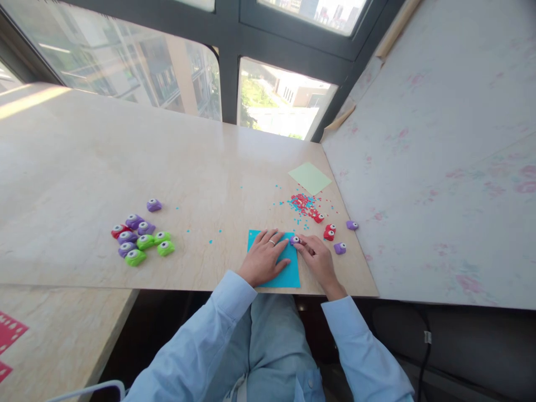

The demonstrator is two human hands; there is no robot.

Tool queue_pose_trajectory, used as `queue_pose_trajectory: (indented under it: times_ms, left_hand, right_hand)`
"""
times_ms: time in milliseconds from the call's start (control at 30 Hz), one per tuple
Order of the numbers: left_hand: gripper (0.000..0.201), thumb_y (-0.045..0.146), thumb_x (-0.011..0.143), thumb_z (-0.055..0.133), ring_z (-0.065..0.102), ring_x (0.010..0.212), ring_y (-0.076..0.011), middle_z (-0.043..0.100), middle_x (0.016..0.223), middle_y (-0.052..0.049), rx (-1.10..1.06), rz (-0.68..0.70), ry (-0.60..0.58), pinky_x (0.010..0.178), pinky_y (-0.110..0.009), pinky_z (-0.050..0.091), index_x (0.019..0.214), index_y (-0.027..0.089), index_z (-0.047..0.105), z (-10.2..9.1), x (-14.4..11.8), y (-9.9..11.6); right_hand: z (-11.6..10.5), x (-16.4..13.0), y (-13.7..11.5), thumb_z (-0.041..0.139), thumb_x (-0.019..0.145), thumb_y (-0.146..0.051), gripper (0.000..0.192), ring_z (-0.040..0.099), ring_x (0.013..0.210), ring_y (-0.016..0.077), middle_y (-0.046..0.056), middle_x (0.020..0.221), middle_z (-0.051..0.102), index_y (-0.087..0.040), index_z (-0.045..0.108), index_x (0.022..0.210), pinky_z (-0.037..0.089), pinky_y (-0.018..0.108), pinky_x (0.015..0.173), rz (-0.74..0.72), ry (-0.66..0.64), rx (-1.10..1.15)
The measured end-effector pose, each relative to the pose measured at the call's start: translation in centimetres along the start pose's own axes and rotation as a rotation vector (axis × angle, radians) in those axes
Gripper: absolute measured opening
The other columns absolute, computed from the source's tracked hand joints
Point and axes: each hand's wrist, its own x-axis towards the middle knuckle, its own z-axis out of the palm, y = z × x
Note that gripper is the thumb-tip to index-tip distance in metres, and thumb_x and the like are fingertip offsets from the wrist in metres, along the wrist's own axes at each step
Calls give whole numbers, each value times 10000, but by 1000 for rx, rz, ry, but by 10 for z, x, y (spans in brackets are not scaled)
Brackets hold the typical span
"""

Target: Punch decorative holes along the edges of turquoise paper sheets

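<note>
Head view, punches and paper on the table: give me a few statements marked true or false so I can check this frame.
1. The left hand lies flat on the blue paper sheet. True.
2. The right hand rests at a small purple punch on the blue sheet's top edge. True.
3. The pale green paper square lies under the left hand. False: it lies apart, farther up the table, beyond the red and blue paper bits.
4. The cluster of punches on the left holds only red ones. False: it has purple, green and one red.
5. Two red punches lie right of the right hand. True.
</note>
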Motion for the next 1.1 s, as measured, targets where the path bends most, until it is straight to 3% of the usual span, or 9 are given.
queue_pose_trajectory:
  times_ms: [233,500,800,967,1100]
  left_hand:
    - [590,443,925,537,342,1425,-282,498,1462,-119,-36,-9,8,1192,-479,215,1441,188,410,-1,0,1]
    - [552,445,932,528,327,1433,-295,493,1465,-126,-24,-14,-11,1196,-486,223,1401,162,455,-3,-1,3]
    - [541,439,935,527,330,1433,-299,506,1454,-120,-38,-7,-11,1191,-499,229,1403,176,454,-4,-1,3]
    - [538,441,944,511,324,1435,-296,503,1457,-118,-39,-5,-6,1196,-493,223,1401,165,453,-3,-1,3]
    - [543,446,945,506,331,1429,-302,499,1460,-123,-24,-4,-8,1196,-492,225,1396,147,459,-3,-1,3]
  right_hand:
    - [2,4,-8,527,948,-461,378,594,734,187,65,874,664,-200,718,1143,498,327,741,39,9,-27]
    - [-4,-3,-7,547,954,-411,388,587,721,174,50,851,642,-177,675,1236,490,305,706,38,-57,3]
    - [-8,-1,-6,539,965,-381,327,647,897,205,71,965,678,-208,694,1196,505,331,814,43,-97,52]
    - [-10,0,-8,555,951,-396,329,628,849,194,63,939,671,-206,699,1178,502,330,788,85,-111,79]
    - [-14,0,-6,619,894,-454,423,573,693,159,29,847,645,-196,641,1228,502,307,676,233,-73,220]
